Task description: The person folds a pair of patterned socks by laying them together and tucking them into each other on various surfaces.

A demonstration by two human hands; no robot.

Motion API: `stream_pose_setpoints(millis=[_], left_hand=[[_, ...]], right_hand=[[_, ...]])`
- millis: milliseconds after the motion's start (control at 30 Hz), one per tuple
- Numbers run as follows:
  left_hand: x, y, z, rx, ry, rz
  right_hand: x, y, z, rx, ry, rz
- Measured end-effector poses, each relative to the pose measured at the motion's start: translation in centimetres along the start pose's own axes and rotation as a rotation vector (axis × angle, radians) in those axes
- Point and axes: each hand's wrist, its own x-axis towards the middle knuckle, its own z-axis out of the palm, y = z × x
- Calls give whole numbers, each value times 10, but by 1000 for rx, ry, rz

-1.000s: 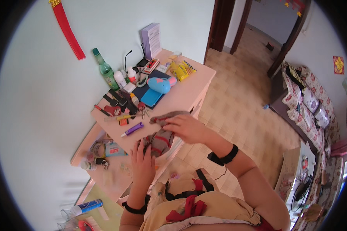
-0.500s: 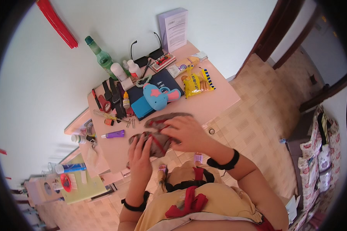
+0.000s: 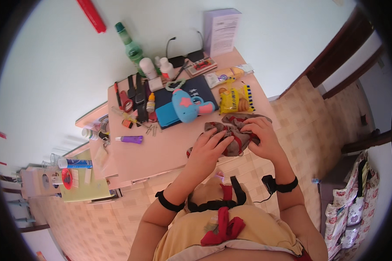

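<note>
A crumpled grey-brown cloth piece with red trim (image 3: 236,147) is spread at the front right edge of the pink table; its exact kind I cannot make out. My left hand (image 3: 207,150) grips its left side, fingers on top and the thumb out of sight. On the other side, my right hand (image 3: 265,140) has its fingers curled over the cloth. Just beyond lie a yellow snack packet (image 3: 236,101) and a blue plush toy with pink ears (image 3: 186,108), which rests against a blue pouch (image 3: 167,114).
A green bottle (image 3: 133,50), white bottles (image 3: 166,67), dark glasses (image 3: 176,61) and an upright box (image 3: 222,32) line the wall side. A purple tube (image 3: 131,139) lies at left. Floral fabric (image 3: 348,204) hangs at far right.
Both hands have moved right over the table edge with the cloth, which is now spread wider between them. The head view has also shifted, so the tabletop things appear farther right.
</note>
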Motion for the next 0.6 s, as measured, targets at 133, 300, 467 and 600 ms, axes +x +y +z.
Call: stream_pose_setpoints(millis=[133, 300, 467, 600], left_hand=[[-38, -22, -33, 29, 33, -42], [-100, -59, -94, 38, 33, -159], [-139, -85, -137, 61, 49, -295], [-145, -89, -136, 92, 78, -320]], right_hand=[[10, -38, 29, 14, -59, -69], [34, -100, 85, 48, -167, -206], [51, -153, 143, 41, -139, -248], [53, -161, 158, 35, -78, -218]])
